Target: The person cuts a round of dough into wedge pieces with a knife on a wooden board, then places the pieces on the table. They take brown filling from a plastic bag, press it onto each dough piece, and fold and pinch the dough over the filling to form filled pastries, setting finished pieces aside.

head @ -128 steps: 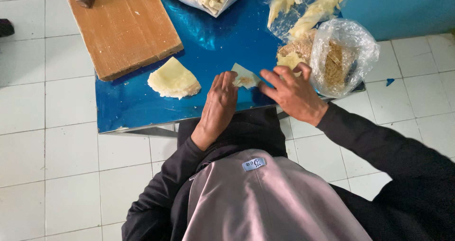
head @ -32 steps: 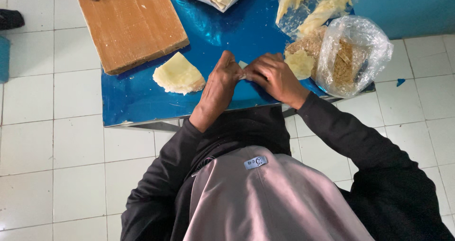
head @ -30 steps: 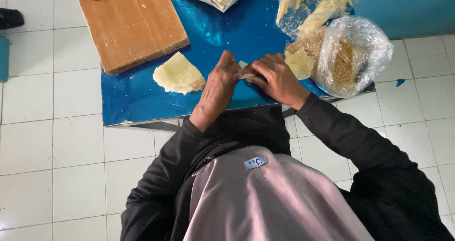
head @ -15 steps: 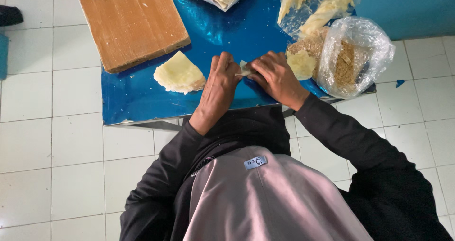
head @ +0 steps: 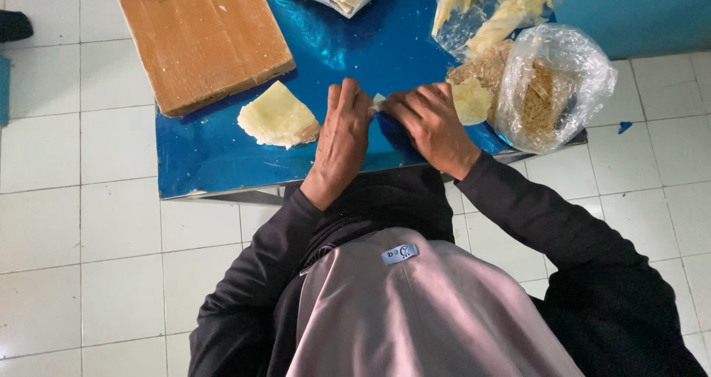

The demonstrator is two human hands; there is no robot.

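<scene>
Pinching from both sides, the left hand (head: 342, 136) and the right hand (head: 432, 125) meet over a small pale piece of wrapper (head: 379, 101), which sits on the blue worktop (head: 200, 162) right between their fingertips, only a sliver of it showing. Both grips are nearly closed on it, fingers curled in and thumbs tucked under, though from up here I cannot tell how much of the piece is folded inside. It looks thin, soft and very light, something that would tear or crease if pulled hard, so I'd judge the edges and corners are the place to hold it, with light fingertip pressure instead of a squeeze. Just to the left of the left hand lies a stack of pale yellow wrapper sheets (head: 278, 118), limp and slightly curled at the rim, likely to stick together and best lifted by one corner. A wooden cutting board (head: 200, 36) lies further back on the left. Near the right hand stands a clear plastic bag of crumbs (head: 552, 88), and behind it another bag holding pale rolled pieces (head: 489, 14).
</scene>
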